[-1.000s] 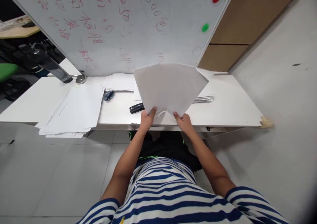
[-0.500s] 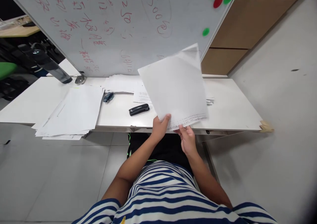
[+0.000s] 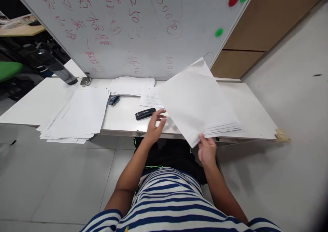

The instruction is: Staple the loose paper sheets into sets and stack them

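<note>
My right hand (image 3: 207, 149) pinches the near edge of several white paper sheets (image 3: 193, 97), thumb on top. The sheets are tilted over the desk, with lines of print showing along their lower right edge. My left hand (image 3: 155, 127) is off the paper, fingers parted and slightly bent. Just beyond its fingertips lies a black stapler (image 3: 145, 114) on the white desk (image 3: 123, 119). Printed pages (image 3: 151, 98) lie partly hidden behind the held sheets.
A large paper stack (image 3: 82, 112) overhangs the desk's front edge at left. Beside it sits a dark blue clip-like item (image 3: 114, 100). Behind are more papers (image 3: 130, 85), a water bottle (image 3: 57, 67), a round silvery object (image 3: 85, 81) and a whiteboard (image 3: 143, 37) with red writing.
My left hand has let go of the sheets and moved left toward the stapler. My right hand has carried the sheets to the right, turning them.
</note>
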### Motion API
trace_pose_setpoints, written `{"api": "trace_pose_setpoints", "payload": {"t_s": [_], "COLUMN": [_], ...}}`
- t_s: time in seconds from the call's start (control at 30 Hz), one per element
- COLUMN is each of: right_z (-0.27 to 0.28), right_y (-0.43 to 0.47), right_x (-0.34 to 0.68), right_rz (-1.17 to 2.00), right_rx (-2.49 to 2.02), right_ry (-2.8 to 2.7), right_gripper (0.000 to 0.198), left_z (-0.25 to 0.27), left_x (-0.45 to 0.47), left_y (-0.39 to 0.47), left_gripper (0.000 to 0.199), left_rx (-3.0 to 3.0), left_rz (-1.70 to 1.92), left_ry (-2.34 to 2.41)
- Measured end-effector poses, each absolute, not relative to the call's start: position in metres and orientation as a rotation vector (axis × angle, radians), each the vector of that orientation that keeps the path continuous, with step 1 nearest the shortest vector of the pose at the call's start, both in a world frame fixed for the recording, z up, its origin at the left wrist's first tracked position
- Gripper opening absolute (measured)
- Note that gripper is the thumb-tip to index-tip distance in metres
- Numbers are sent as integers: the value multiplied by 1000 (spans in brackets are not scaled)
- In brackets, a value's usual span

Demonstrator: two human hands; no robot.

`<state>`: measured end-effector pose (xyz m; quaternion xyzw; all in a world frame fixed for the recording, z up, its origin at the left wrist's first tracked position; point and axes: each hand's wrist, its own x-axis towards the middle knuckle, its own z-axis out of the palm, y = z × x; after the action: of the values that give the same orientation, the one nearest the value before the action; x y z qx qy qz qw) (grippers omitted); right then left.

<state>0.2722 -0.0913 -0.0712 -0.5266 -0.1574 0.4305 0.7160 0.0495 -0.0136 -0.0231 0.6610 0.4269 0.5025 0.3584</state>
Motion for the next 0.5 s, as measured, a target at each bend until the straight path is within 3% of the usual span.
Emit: {"api": "trace_pose_setpoints", "payload": {"t_s": [0.1,0.23,0.5], "right_z": [-73,-71,-69], "right_y": [-89,-94,-114], "right_x": [311,348,365], "right_rz": [888,1043,1236], "right_rx": [-1192,-1281,-1388], "right_ry": [-326,-409,-481], "right_gripper": [27,27,40], "left_z": [-21,-36,-56], "left_x": [7,-30,-49], "left_y": [13,35,35], "left_gripper": [41,37,32], "left_rx": [2108,2220,2058], "left_rz": [1091,690,932], "left_ry": [1543,1871,1726]}}
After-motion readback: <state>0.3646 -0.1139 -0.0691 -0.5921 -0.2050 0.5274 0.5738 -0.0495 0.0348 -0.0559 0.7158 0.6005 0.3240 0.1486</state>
